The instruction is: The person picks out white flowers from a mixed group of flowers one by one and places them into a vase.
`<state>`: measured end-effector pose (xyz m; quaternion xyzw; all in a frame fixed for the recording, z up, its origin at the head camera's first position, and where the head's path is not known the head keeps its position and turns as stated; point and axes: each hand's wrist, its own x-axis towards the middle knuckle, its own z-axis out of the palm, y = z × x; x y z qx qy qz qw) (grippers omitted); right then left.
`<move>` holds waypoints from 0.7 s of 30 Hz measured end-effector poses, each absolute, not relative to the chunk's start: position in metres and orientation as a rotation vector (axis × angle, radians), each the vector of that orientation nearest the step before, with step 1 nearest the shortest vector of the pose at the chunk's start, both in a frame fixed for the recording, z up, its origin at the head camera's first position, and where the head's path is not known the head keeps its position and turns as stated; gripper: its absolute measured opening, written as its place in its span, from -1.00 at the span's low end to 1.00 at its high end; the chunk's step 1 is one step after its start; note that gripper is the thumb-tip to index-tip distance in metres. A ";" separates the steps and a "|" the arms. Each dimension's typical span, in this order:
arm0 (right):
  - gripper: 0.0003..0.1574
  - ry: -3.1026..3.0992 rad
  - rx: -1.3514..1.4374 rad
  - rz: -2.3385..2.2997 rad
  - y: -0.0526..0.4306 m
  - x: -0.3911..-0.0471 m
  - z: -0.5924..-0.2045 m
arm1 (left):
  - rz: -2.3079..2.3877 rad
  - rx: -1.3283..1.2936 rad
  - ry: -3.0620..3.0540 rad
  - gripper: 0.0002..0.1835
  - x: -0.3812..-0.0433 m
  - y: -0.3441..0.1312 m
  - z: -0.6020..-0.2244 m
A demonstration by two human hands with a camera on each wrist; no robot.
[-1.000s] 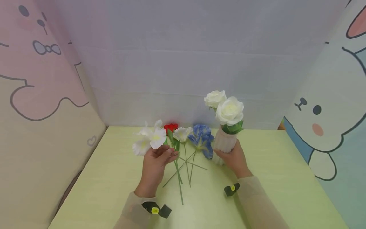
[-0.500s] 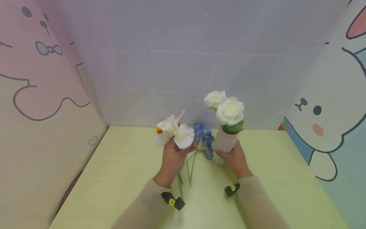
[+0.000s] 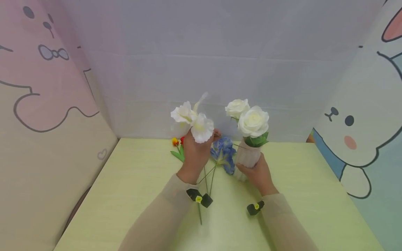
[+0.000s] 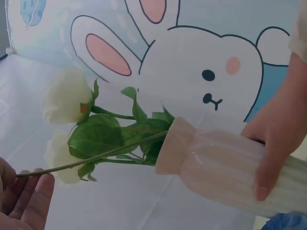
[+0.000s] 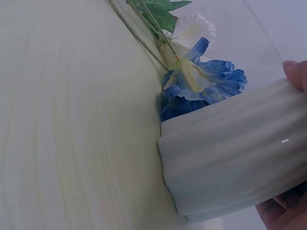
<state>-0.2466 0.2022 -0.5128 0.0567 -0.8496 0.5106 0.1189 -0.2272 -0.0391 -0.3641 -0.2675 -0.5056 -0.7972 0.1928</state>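
My left hand (image 3: 198,153) pinches the stem of a white ruffled artificial flower (image 3: 201,127), lifted above the table. In the left wrist view the thin green stem (image 4: 96,157) runs from the fingertips to the mouth of the vase; whether its tip is inside, I cannot tell. My right hand (image 3: 259,176) grips the pale ribbed vase (image 3: 247,155) round its body, and the base stands on the table in the right wrist view. Two white roses (image 3: 253,121) with green leaves stand in the vase.
A blue ruffled flower (image 3: 223,153) lies against the vase's left side. Behind my left hand lie an orange-yellow tulip-like bloom (image 3: 175,141), a partly hidden red flower (image 3: 182,140) and crossed stems (image 3: 207,181). The yellow-green table (image 3: 141,181) meets a pale cloth wall (image 3: 188,69) at the back.
My left hand has carried the white ruffled flower rightward, then up, bringing its stem across to the vase's mouth. My right hand and the vase have stayed in place.
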 end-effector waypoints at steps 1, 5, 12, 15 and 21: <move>-0.09 -2.481 0.162 1.495 0.202 -0.246 -0.513 | -2.164 -0.731 -1.468 -0.89 -0.229 -0.039 -0.362; -0.07 -2.479 0.168 1.495 0.203 -0.246 -0.512 | -2.011 -0.697 -1.563 -0.79 -0.237 -0.039 -0.360; -0.06 -2.486 0.176 1.492 0.203 -0.246 -0.513 | -2.052 -0.663 -1.565 -0.77 -0.244 -0.029 -0.368; -0.06 -2.486 0.179 1.498 0.203 -0.246 -0.512 | -2.048 -0.679 -1.589 -0.79 -0.247 -0.025 -0.370; -0.13 -2.465 0.199 1.502 0.202 -0.247 -0.511 | -1.976 -0.672 -1.735 -0.94 -0.249 -0.020 -0.368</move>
